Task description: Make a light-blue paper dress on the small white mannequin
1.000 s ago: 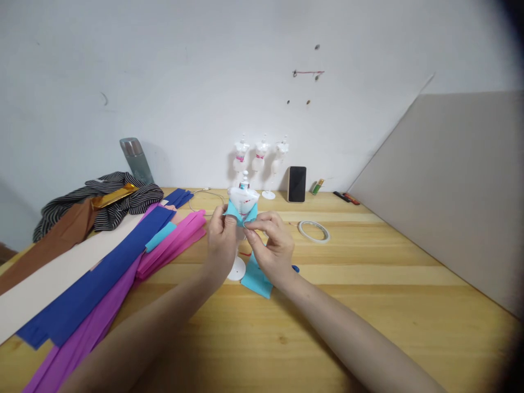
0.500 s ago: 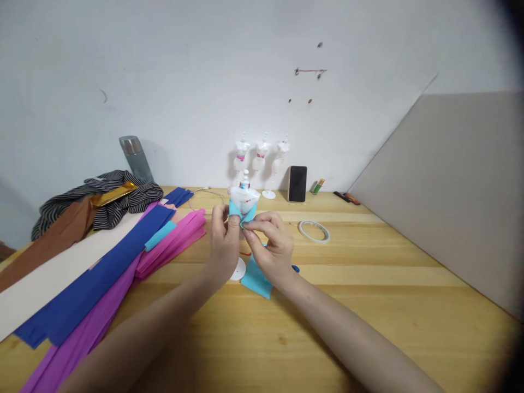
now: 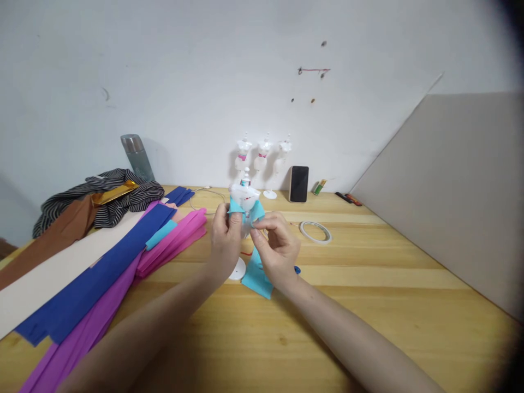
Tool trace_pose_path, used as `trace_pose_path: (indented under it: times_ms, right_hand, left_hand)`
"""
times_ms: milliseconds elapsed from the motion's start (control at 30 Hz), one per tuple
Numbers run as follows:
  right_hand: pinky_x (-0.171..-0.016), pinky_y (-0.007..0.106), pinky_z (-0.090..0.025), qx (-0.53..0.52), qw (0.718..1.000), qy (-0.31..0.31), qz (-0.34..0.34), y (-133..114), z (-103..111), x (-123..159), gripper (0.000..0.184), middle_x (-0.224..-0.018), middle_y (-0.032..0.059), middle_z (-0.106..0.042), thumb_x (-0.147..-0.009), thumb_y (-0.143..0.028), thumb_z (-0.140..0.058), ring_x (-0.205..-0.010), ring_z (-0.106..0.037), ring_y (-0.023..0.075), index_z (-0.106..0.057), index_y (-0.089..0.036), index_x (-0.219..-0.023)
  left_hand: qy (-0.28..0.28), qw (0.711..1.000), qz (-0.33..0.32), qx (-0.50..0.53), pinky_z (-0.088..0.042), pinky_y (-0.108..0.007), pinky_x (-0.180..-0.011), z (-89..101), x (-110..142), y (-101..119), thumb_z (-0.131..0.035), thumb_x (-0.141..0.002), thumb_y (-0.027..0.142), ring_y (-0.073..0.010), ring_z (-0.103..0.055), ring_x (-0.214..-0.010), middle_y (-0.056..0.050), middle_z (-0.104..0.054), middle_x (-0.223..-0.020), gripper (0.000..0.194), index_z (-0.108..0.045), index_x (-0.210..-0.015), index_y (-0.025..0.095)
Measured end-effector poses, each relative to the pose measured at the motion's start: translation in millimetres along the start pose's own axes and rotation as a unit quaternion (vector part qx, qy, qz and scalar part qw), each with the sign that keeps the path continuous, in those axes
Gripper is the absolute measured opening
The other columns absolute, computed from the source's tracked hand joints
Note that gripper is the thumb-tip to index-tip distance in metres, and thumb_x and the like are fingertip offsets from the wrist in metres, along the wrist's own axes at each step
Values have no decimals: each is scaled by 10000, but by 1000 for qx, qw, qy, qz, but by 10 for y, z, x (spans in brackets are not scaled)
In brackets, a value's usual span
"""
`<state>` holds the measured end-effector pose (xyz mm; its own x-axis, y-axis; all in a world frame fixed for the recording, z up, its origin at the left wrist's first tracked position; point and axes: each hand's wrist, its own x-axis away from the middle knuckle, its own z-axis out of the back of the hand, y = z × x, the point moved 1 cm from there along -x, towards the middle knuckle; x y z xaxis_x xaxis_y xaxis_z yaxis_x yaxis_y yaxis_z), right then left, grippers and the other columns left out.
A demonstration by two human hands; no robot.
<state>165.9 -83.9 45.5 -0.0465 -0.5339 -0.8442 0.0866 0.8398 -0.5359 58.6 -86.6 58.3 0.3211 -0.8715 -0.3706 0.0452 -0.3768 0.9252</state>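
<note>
A small white dress form [image 3: 244, 194] stands upright between my hands, with a turquoise fabric strip [image 3: 257, 210] round its back and sides. My left hand [image 3: 226, 232] is closed on the form's left side, thumb pressing the fabric there. Between thumb and forefinger, my right hand [image 3: 276, 243] pinches the strip's right end, held apart from the form's front. Below the hands lies another turquoise fabric piece [image 3: 257, 281], beside a white round base [image 3: 237, 269]. A dark blue object [image 3: 297, 269] is partly hidden behind my right wrist.
Several fabric strips, among them a blue one [image 3: 123, 259] and a pink one [image 3: 180, 232], cover the left. At the back are white dress forms [image 3: 262, 153], a phone [image 3: 298, 184] and a bottle [image 3: 138, 158]. A tape roll [image 3: 315, 232] lies right of my hands.
My right hand has moved slightly right, drawing the turquoise strip's right end away from the form's front, where the ends met before. My left hand stays in place.
</note>
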Motion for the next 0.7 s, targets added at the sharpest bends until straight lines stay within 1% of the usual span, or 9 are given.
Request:
trace_pose_path:
  times_ms: [267, 400, 700]
  right_hand:
    - [-698, 336, -479, 65, 996, -24, 55, -78, 0, -41, 122, -807, 15, -594, -845, -126, -595, -772, -581, 173, -633, -241, -858]
    - [-718, 348, -485, 91, 993, -30, 74, -110, 7, -63, 135, -838, 25, -633, -847, -121, -591, -800, -606, 181, -646, -244, -861]
    - [-731, 384, -495, 100, 989, -41, 104, -90, 18, -84, 162, -878, 40, -701, -848, -108, -577, -811, -652, 201, -657, -243, -884]
  left_hand:
    - [-1, 999, 13, 33, -349, -226, -578, -26, 7, 7, -491, -868, 281, -115, -417, -618, 51, -445, -681, 125, -461, -766, 216]
    - [-3, 999, 13, 42, -355, -224, -582, -33, 18, -12, -487, -859, 263, -115, -409, -613, 53, -437, -669, 107, -468, -764, 217]
    - [3, 998, 25, 60, -382, -226, -634, -29, 30, -30, -495, -848, 272, -118, -435, -649, 45, -466, -685, 119, -500, -747, 210]
